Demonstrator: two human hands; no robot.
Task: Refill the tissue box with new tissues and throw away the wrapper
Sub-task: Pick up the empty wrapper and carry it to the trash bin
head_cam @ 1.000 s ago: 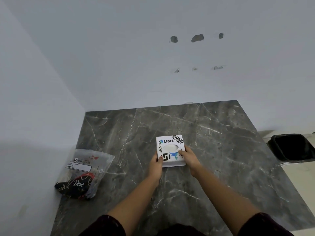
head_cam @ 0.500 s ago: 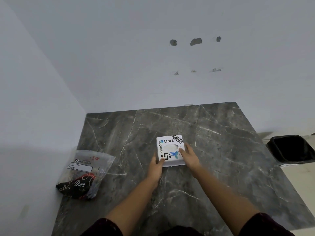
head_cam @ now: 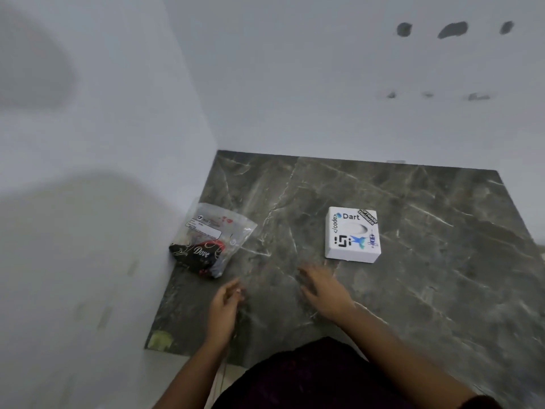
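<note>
A white square tissue box (head_cam: 351,235) with stickers and an oval top opening sits alone on the dark marble table (head_cam: 427,261). A clear plastic tissue pack (head_cam: 206,240) with a black "Dove" print lies at the table's left edge against the wall. My left hand (head_cam: 225,302) hovers just below and right of the pack, fingers loosely curled, holding nothing. My right hand (head_cam: 323,287) is spread open over the table, below and left of the box, touching neither object. Both hands are motion-blurred.
White walls meet in a corner behind and left of the table. A yellowish patch (head_cam: 159,340) marks the table's near left corner. My dark clothing (head_cam: 309,376) fills the bottom of the view.
Both hands have let go of the tissue box and pulled back and left toward the pack. The view has swung left, and the black bin at right is out of sight.
</note>
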